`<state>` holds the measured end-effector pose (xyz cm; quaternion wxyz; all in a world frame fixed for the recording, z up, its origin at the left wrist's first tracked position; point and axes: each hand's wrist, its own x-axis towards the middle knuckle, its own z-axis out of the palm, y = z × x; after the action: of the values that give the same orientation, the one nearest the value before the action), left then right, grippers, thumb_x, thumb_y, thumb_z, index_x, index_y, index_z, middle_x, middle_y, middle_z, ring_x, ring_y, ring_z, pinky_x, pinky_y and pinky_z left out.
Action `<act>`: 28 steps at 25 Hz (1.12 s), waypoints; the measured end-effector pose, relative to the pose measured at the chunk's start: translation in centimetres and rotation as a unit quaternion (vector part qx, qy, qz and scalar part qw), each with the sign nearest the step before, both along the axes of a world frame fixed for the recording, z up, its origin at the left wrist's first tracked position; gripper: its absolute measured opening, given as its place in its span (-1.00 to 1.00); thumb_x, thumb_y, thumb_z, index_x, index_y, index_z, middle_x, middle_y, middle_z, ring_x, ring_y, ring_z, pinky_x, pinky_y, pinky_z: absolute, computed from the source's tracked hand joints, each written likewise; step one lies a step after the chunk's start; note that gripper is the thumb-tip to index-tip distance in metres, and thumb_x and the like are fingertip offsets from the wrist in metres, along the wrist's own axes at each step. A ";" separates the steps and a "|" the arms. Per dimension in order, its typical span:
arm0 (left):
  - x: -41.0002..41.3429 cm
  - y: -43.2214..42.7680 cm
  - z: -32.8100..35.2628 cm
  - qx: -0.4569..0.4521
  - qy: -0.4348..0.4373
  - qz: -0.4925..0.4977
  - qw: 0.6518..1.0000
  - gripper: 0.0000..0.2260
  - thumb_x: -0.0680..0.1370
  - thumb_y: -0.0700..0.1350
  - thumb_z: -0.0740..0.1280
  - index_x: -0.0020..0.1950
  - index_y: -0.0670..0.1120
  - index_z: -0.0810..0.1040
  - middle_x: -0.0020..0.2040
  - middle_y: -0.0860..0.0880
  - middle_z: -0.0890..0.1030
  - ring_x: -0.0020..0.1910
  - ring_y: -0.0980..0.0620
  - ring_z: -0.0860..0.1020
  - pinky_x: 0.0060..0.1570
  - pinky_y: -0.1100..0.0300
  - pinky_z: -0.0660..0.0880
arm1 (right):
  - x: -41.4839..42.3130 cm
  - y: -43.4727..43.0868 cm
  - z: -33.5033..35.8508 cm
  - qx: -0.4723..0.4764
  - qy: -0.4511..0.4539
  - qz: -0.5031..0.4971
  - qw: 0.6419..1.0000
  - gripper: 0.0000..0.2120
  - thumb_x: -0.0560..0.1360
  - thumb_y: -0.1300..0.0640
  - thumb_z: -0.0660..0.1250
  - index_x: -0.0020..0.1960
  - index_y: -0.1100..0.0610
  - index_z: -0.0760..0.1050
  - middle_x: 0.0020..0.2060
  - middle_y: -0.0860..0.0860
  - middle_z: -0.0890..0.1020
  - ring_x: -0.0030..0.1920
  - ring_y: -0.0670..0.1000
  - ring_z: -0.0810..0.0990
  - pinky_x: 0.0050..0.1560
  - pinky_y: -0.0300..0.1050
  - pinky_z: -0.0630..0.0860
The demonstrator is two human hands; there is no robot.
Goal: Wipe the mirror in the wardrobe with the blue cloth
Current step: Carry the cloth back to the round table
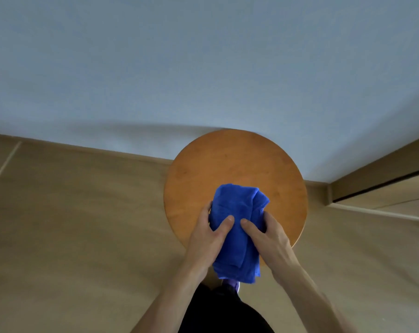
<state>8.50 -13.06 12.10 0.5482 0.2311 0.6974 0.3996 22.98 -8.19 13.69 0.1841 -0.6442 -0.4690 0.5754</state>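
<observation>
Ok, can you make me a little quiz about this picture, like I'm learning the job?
1. True or false: the blue cloth is lying flat on the floor.
2. What shape is the wooden top beneath the cloth? A square, B round, C triangle.
3. How many hands hold the cloth?
Key: 1 false, it is bunched up in the hands. 2 B. 3 two: the left hand and the right hand both grip it.

The blue cloth (237, 227) is a bright, plush bundle, loosely folded, gripped between my left hand (209, 239) and right hand (269, 239) over the near edge of the round wooden stool (227, 164).
</observation>
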 end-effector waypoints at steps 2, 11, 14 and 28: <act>-0.4 0.0 -1.8 -0.013 -0.003 0.002 1.000 -0.54 0.57 0.08 0.42 0.44 0.20 0.39 0.22 0.25 0.58 0.14 0.29 0.59 0.18 0.21 0.57 | -0.7 0.1 -1.8 0.004 -0.012 -0.001 1.000 -0.81 0.49 0.01 0.42 -0.12 0.12 0.49 -0.28 -0.04 0.59 -0.34 -0.15 0.54 -0.36 -0.24 0.51; -2.0 0.2 -12.5 -0.083 -0.040 -0.001 0.996 -0.48 0.58 0.37 0.13 0.48 0.21 0.39 0.16 0.49 0.53 0.19 0.52 0.45 0.13 0.38 0.40 | -1.9 0.4 -12.2 -0.121 0.020 -0.033 0.992 -0.68 0.25 0.02 0.32 -0.07 0.19 0.49 -0.32 -0.03 0.56 -0.24 0.01 0.54 -0.23 -0.04 0.50; -2.2 0.5 -17.3 -0.116 -0.065 0.014 0.991 -0.35 0.43 0.48 0.06 0.35 0.18 0.53 0.25 0.21 0.62 0.31 0.16 0.54 0.39 0.02 0.44 | -2.2 0.7 -15.7 -0.164 0.090 -0.024 0.982 -0.77 0.23 0.03 0.33 -0.18 0.13 0.49 -0.26 0.06 0.56 -0.22 0.05 0.55 -0.20 0.03 0.50; -6.0 2.6 -23.8 -0.087 -0.224 0.033 0.970 -0.48 0.43 0.14 0.54 0.31 -0.06 0.60 0.26 -0.06 0.67 0.25 -0.07 0.64 0.32 -0.08 0.52 | 0.3 4.3 -24.0 -0.193 0.183 -0.053 0.963 -0.66 0.31 0.13 0.37 0.08 0.13 0.59 0.06 0.16 0.69 0.03 0.16 0.69 0.04 0.10 0.61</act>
<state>2.50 -10.42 -11.67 0.6949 0.0638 0.5959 0.3973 23.28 -3.93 -10.31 0.1692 -0.5752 -0.2726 0.7525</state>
